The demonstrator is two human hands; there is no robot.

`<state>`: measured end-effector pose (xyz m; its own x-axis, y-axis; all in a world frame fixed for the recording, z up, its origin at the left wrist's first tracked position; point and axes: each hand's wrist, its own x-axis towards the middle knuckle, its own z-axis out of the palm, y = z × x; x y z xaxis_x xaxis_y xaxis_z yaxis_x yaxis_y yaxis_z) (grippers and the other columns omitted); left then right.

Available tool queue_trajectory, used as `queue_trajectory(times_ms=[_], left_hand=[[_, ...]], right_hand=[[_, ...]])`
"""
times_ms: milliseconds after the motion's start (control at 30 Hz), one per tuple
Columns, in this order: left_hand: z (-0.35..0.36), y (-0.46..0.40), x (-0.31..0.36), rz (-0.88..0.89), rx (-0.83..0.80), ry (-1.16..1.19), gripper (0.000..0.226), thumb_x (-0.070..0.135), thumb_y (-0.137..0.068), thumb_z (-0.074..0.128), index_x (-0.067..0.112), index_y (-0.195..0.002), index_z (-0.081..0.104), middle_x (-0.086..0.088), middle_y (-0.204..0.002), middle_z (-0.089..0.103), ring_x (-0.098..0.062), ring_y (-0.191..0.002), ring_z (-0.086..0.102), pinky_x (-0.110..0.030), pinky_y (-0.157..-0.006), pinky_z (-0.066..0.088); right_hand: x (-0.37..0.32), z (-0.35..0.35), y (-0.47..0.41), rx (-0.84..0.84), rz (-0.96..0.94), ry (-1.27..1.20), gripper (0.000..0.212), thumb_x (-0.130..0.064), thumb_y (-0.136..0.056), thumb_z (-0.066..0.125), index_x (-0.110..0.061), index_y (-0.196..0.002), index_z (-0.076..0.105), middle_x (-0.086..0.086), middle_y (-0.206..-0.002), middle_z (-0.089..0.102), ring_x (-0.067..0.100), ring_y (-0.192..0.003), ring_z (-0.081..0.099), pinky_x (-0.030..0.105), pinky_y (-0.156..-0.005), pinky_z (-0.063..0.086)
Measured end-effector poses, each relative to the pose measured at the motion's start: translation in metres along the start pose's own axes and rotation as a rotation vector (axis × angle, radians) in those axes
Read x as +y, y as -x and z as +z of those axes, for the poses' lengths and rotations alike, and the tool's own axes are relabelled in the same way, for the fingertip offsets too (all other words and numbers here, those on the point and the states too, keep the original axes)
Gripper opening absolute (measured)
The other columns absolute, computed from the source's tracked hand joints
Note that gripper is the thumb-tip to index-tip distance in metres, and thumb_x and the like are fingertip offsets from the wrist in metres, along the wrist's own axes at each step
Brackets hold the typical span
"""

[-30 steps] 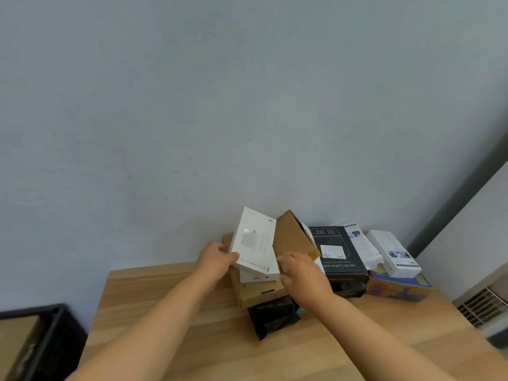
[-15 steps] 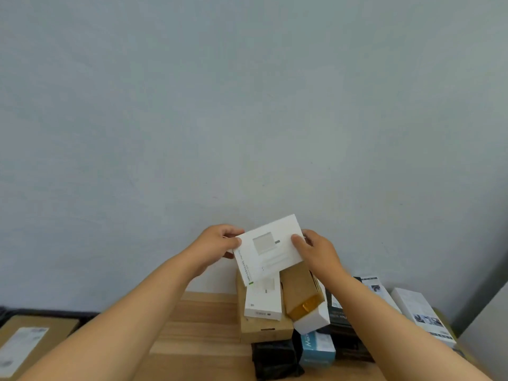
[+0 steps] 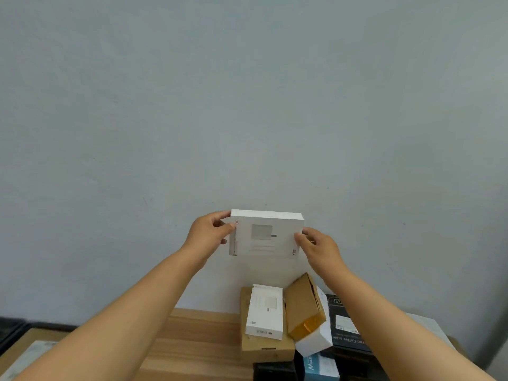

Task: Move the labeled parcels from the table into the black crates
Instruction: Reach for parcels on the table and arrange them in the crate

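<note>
with the flat white parcel [image 3: 265, 234] pinched at its short edges between left hand [image 3: 209, 235] and right hand [image 3: 320, 248], high above the bench [image 3: 198, 342], keep it level while swinging toward the crates.

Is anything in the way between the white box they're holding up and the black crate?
Nothing visible blocks it. The white box is held in the air by the left hand and right hand; the black crate sits low on the left, only open space between.
</note>
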<state>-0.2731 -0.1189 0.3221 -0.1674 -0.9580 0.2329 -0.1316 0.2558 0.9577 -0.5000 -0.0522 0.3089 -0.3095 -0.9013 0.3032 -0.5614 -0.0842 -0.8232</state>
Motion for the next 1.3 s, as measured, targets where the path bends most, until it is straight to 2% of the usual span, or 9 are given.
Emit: queue_trajectory(times_ms=[100, 200, 300, 433, 633, 833, 1067, 1167, 1300], left_hand=[[-0.002, 0.001, 0.007, 0.005, -0.007, 0.049, 0.029, 0.014, -0.094, 0.054, 0.023, -0.121, 0.061, -0.007, -0.088, 0.060, -0.016, -0.073, 0.055, -0.023, -0.065, 0.054], [-0.002, 0.003, 0.014, -0.021, -0.026, 0.092, 0.025, 0.018, -0.099, 0.044, 0.027, -0.116, 0.061, -0.007, -0.091, 0.059, -0.017, -0.076, 0.061, -0.020, -0.065, 0.055], [-0.001, 0.002, 0.018, -0.052, -0.022, 0.167, 0.022, 0.024, -0.099, 0.043, 0.020, -0.111, 0.062, -0.008, -0.095, 0.060, -0.022, -0.083, 0.067, -0.024, -0.072, 0.055], [0.000, 0.000, 0.019, -0.048, -0.003, 0.221, 0.013, 0.017, -0.096, 0.052, 0.010, -0.096, 0.063, -0.009, -0.102, 0.067, -0.022, -0.087, 0.067, -0.027, -0.076, 0.056], [0.007, -0.001, 0.018, 0.014, 0.057, 0.152, 0.019, -0.001, -0.086, 0.060, 0.015, -0.094, 0.056, -0.006, -0.108, 0.061, -0.022, -0.096, 0.064, -0.035, -0.085, 0.055], [0.014, 0.001, 0.022, 0.058, 0.036, 0.143, 0.042, -0.004, -0.083, 0.062, 0.017, -0.117, 0.051, 0.001, -0.116, 0.056, -0.002, -0.092, 0.058, -0.030, -0.086, 0.047], [0.021, -0.003, 0.033, 0.112, -0.027, 0.242, 0.037, -0.011, -0.083, 0.051, 0.021, -0.099, 0.055, -0.003, -0.112, 0.061, -0.019, -0.108, 0.059, -0.028, -0.085, 0.049], [0.029, -0.003, 0.042, 0.160, -0.040, 0.258, 0.034, -0.010, -0.085, 0.053, 0.018, -0.106, 0.054, -0.002, -0.113, 0.060, -0.016, -0.107, 0.059, -0.018, -0.077, 0.046], [0.040, -0.002, 0.046, 0.183, 0.002, 0.308, 0.043, -0.002, -0.087, 0.060, 0.020, -0.121, 0.049, 0.004, -0.123, 0.050, -0.010, -0.113, 0.056, -0.019, -0.082, 0.045]], right_hand=[[-0.006, -0.002, -0.001, 0.043, -0.044, 0.024, 0.042, -0.030, -0.102, 0.036, -0.014, -0.065, 0.049, -0.001, -0.058, 0.043, 0.013, -0.056, 0.039, 0.030, -0.057, 0.031], [-0.013, -0.004, 0.001, 0.053, 0.074, -0.075, 0.045, -0.035, -0.102, 0.034, -0.016, -0.067, 0.056, 0.001, -0.066, 0.053, 0.013, -0.063, 0.047, 0.027, -0.064, 0.040], [-0.017, -0.005, 0.001, 0.048, 0.148, -0.201, 0.051, -0.043, -0.101, 0.030, -0.007, -0.094, 0.066, 0.010, -0.086, 0.065, 0.018, -0.077, 0.055, 0.033, -0.080, 0.047], [-0.023, -0.008, 0.005, -0.005, 0.132, -0.288, 0.040, -0.043, -0.102, 0.027, -0.027, -0.127, 0.053, -0.003, -0.100, 0.063, 0.012, -0.090, 0.059, 0.026, -0.079, 0.048], [-0.024, -0.012, 0.008, 0.000, 0.095, -0.351, 0.048, -0.015, -0.098, 0.049, -0.030, -0.143, 0.039, -0.007, -0.100, 0.065, 0.017, -0.091, 0.062, 0.031, -0.086, 0.052], [-0.019, -0.022, 0.007, 0.009, 0.133, -0.390, 0.054, -0.009, -0.093, 0.058, -0.018, -0.143, 0.039, 0.001, -0.104, 0.069, 0.018, -0.095, 0.066, 0.027, -0.080, 0.052], [-0.015, -0.038, 0.007, 0.054, 0.083, -0.365, 0.053, -0.012, -0.092, 0.060, -0.022, -0.140, 0.040, 0.003, -0.103, 0.069, 0.017, -0.098, 0.063, 0.031, -0.084, 0.050], [-0.007, -0.039, 0.012, -0.044, 0.100, -0.342, 0.040, -0.009, -0.092, 0.059, -0.017, -0.130, 0.052, 0.004, -0.097, 0.071, 0.017, -0.095, 0.066, 0.029, -0.081, 0.054], [0.005, -0.035, 0.019, -0.144, 0.161, -0.397, 0.026, -0.004, -0.091, 0.058, -0.009, -0.116, 0.065, 0.003, -0.095, 0.073, 0.019, -0.095, 0.068, 0.027, -0.079, 0.057]])
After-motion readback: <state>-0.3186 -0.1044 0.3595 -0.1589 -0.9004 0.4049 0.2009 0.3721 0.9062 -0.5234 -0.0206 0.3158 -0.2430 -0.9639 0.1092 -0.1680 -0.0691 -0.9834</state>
